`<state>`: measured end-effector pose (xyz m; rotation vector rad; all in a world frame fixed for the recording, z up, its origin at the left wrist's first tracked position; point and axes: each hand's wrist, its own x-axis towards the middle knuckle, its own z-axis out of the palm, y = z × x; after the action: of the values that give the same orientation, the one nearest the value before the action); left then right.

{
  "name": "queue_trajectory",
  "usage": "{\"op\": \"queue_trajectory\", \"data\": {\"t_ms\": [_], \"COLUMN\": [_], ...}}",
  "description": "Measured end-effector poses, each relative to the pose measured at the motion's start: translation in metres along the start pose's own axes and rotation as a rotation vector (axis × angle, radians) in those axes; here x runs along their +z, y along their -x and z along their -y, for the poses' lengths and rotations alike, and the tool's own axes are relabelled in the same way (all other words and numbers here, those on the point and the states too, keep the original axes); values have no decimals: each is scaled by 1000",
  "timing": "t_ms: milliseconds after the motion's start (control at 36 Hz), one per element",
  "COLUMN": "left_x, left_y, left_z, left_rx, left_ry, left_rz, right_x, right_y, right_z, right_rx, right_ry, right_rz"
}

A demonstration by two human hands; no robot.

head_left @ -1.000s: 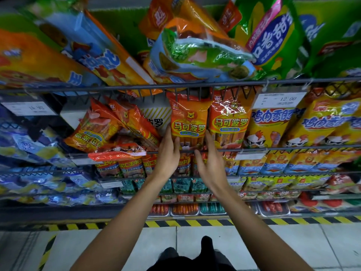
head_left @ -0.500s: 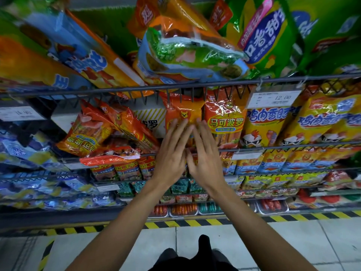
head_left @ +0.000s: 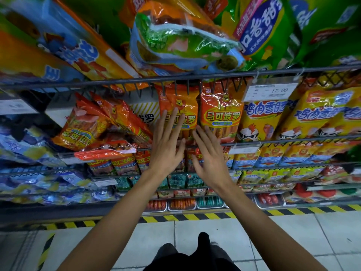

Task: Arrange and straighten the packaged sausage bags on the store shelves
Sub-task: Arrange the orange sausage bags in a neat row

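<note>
Flat, open left hand (head_left: pixel 166 151) and right hand (head_left: pixel 210 159), gripping nothing, against upright orange sausage bag (head_left: pixel 178 106) behind the wire rail (head_left: pixel 273 140); best pressed evenly to square it beside its neighbour (head_left: pixel 221 112).

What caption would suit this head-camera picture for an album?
Both open hands, left hand and right hand, pat an upright orange sausage bag on the wire shelf.

Glossy, crinkled plastic sausage bags (head_left: pixel 178 106) at frame centre catch glare behind dull grey metal wire shelves (head_left: pixel 175 79), a matt paper price tag (head_left: pixel 271 91) upper right, smooth floor tiles (head_left: pixel 293 237) below.
</note>
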<state>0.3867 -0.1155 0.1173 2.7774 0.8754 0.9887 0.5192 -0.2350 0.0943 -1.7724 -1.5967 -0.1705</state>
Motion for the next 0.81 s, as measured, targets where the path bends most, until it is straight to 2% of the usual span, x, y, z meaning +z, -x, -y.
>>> {"op": "queue_trajectory", "data": {"t_ms": [194, 306, 556, 806], "left_x": [-17, -17, -31, -68], "left_y": [-25, -38, 3, 76], "left_z": [-4, -7, -14, 14], "left_rx": [-63, -83, -100, -225], "left_ry": [-3, -15, 189, 261], "left_rz": [-36, -4, -54, 118], "right_x": [-2, -10, -14, 6], "right_y": [-5, -20, -9, -32], "right_z": [4, 6, 10, 46], "right_rx": [30, 36, 42, 21], "right_ry": [-31, -78, -213, -456], "right_rz": [3, -32, -18, 153]}}
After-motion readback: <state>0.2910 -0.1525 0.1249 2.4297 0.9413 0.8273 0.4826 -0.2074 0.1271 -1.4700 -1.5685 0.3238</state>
